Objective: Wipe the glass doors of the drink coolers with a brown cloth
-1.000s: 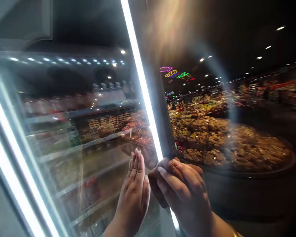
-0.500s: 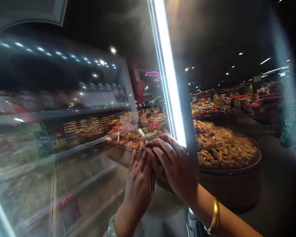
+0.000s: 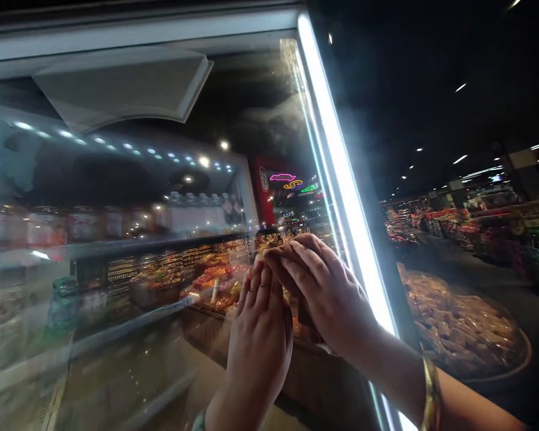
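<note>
Both my hands are raised side by side before a glass pane (image 3: 130, 365), fingertips meeting near the middle. My left hand (image 3: 258, 335) points upward, its fingers stretched out beside one another, with rings on them. A pale bangle shows at that wrist. My right hand (image 3: 323, 299) leans in from the right, its fingers bent and held together over the left fingertips. A gold bangle (image 3: 431, 389) circles the right wrist. Both palms are hidden. A small pale edge shows under the right hand; what it belongs to I cannot make out.
A bright light strip (image 3: 350, 185) runs down the pane's right edge. Blurred jars (image 3: 83, 222) line a shelf at left. A round bin of wrapped goods (image 3: 462, 323) stands at right, with an aisle (image 3: 471, 254) behind it. Neon shapes (image 3: 282, 178) glow in the pane.
The view has tilted up and turned left, bringing the pane's top frame into sight. The light strip and round bin sit farther right. The hands stay together, near the same spot in view.
</note>
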{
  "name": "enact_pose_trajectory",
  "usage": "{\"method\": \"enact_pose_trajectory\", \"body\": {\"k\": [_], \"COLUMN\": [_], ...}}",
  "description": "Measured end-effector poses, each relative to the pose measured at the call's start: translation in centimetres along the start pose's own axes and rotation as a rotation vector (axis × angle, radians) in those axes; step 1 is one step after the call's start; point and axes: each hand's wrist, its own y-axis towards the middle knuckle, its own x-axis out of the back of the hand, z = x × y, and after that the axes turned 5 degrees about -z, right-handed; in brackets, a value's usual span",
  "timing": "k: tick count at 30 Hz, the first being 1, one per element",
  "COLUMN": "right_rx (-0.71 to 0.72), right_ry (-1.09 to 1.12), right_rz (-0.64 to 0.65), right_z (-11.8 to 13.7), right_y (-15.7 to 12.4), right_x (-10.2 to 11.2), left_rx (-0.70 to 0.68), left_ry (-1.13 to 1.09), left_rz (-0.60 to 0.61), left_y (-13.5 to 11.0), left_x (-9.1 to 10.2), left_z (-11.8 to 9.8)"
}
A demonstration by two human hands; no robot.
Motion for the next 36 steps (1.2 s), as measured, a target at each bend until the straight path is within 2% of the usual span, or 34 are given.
{"method": "enact_pose_trajectory", "body": {"k": [3,6,9,11,13,16,19,22,25,28,31,33,36], "right_rx": [-0.048,-0.121,-0.108,-0.055,-0.052,-0.158,-0.208,-0.092,0.013,-0.064,-0.146,-0.117,0.033], "right_ry": [-0.034,-0.016,-0.011,-0.009,-0.010,-0.003,0.036,0.046,0.008,-0.014,0.025,0.055,0.066], "right_rz": [-0.028,-0.093,-0.094,-0.055,-0.038,-0.061,-0.111,-0.116,-0.061,-0.059,-0.098,-0.110,-0.065], "right_z": [-1.2,-1.0,-1.1,-2.0,-3.4,-4.8,-4.3,-3.9,-5.1,-6.8,-6.8,-6.2,-6.7], "right_y": [2.3,4.1,3.3,2.6,3.3,7.5,11.9,13.3,13.7,16.0,18.7,19.1,18.0], "right_x": [-1.6,-3.5,-4.0,-3.8,-3.7,-4.7,-6.4,-7.0,-6.6,-6.5,-7.2,-7.6,-7.2], "left_rx": [0.010,0.026,0.013,0.029,0.067,0.101,0.092,0.038,0.025,0.077,0.122,0.128,0.098], "left_ry": [0.016,0.011,-0.008,-0.011,0.003,0.024,0.027,0.038,0.063,0.073,0.064,0.048,0.045], "left_rz": [0.010,0.031,0.050,0.045,0.057,0.104,0.093,0.088,0.078,0.108,0.148,0.157,0.158], "left_y": [1.8,3.6,4.3,4.6,5.4,8.1,11.4,13.6,15.1,17.0,19.1,20.0,20.5], "left_x": [-0.7,-1.5,-1.8,-1.6,-1.4,-1.4,-1.7,-1.9,-1.9,-1.9,-1.9,-1.7,-1.4], "left_z": [0.3,1.0,1.8,2.5,3.2,4.7,6.4,7.8,8.9,9.4,9.7,10.0,10.4]}}
